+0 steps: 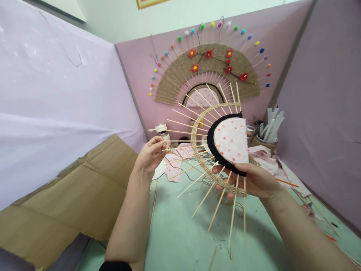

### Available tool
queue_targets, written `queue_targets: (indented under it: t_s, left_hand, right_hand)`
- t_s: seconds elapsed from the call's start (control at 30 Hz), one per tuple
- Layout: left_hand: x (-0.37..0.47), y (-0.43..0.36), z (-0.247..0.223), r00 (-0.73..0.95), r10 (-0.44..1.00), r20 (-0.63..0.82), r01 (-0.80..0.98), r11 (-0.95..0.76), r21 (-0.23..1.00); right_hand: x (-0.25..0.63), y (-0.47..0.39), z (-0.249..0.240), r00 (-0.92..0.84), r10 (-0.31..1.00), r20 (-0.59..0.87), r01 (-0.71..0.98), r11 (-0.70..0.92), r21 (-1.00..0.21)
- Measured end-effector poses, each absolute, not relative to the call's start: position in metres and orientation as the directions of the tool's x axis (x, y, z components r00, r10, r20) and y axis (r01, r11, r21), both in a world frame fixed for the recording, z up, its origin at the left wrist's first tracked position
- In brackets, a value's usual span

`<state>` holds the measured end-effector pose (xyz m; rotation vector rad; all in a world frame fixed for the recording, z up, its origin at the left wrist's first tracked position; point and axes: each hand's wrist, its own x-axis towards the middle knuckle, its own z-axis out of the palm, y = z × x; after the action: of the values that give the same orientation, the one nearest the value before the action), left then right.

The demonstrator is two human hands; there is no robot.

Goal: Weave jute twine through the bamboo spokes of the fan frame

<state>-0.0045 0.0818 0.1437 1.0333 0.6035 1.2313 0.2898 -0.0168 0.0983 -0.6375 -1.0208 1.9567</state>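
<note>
My right hand grips the lower corner of a half-round fan frame, thumb on its front and fingers behind. The frame has a pink-dotted white cloth centre with a black border, and thin wooden sticks spread out from it. A woven twine band runs in and out around the sticks. At the left, my left hand is closed in a pinch at the outer tips of the sticks, near one end. Twine hangs in loose loops behind and below the frame.
A finished fan with red flowers and coloured pompoms is fixed to the pink back wall. Cardboard leans at left. Behind are a white-lidded jar, dotted cloth scraps and a pot of white strips. An orange stick lies right.
</note>
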Motion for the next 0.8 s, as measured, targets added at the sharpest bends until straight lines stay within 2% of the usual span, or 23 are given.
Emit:
queue_targets:
  t_s: [0.13, 0.27, 0.4, 0.57, 0.8]
  left_hand:
    - [-0.001, 0.088, 0.133, 0.406, 0.903, 0.141, -0.649, 0.176, 0.741]
    - [0.005, 0.09, 0.128, 0.453, 0.886, 0.095, -0.706, 0.292, 0.645]
    - [0.017, 0.09, 0.127, 0.424, 0.904, -0.05, -0.641, 0.339, 0.689]
    - [0.039, 0.088, 0.121, 0.417, 0.899, -0.132, -0.557, 0.367, 0.745]
    - [0.049, 0.085, 0.116, 0.424, 0.9, -0.095, -0.496, 0.319, 0.807]
  right_hand:
    - [0.287, -0.016, 0.096, -0.526, 0.849, -0.05, -0.443, -0.324, -0.836]
    - [0.285, -0.016, 0.095, -0.547, 0.837, -0.033, -0.457, -0.331, -0.825]
    - [0.277, -0.017, 0.095, -0.596, 0.802, -0.043, -0.43, -0.364, -0.826]
    - [0.265, -0.018, 0.09, -0.659, 0.751, -0.043, -0.4, -0.398, -0.825]
    - [0.266, -0.018, 0.09, -0.683, 0.731, 0.0, -0.421, -0.393, -0.817]
